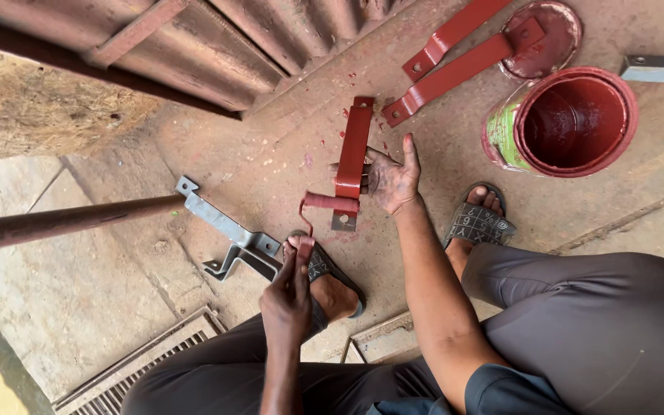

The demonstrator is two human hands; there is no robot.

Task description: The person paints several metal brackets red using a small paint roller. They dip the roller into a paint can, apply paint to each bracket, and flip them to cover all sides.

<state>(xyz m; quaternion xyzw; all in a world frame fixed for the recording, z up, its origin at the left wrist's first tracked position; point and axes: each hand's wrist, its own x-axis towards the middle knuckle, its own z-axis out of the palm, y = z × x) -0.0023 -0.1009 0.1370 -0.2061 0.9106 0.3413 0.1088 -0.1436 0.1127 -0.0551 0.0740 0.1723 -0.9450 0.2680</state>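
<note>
Two bare hands at work low over a concrete floor (286, 161), seen from above. Right hand (390, 181) spread flat and open against the red-painted metal bracket (353, 154), steadying it from its right side with fingertips on the strip's edge rather than closed around it. Left hand (287, 301) closed tight on the handle of a small paint roller (330, 203), thumb and fingers pinched together near the handle's top.

Bracket lying flat, long axis running away from the body and tilted slightly right at the far end, its unpainted grey foot at the near end. Roller sleeve set crosswise on that near end, touching the strip just above the bare foot, at right angles to the long axis. From the left hand, bracket up and to the right, reached through the bent wire frame; right hand nearer by far, in direct contact.

Just left of the left hand, an unpainted grey bracket (228, 230) on the floor, near a rusty pipe (63, 220). Further off, two more painted brackets (455, 58) leaning by a paint-covered lid (555, 23), and an open paint tin (574, 121) of red paint just beyond the right foot's sandal (479, 223).
</note>
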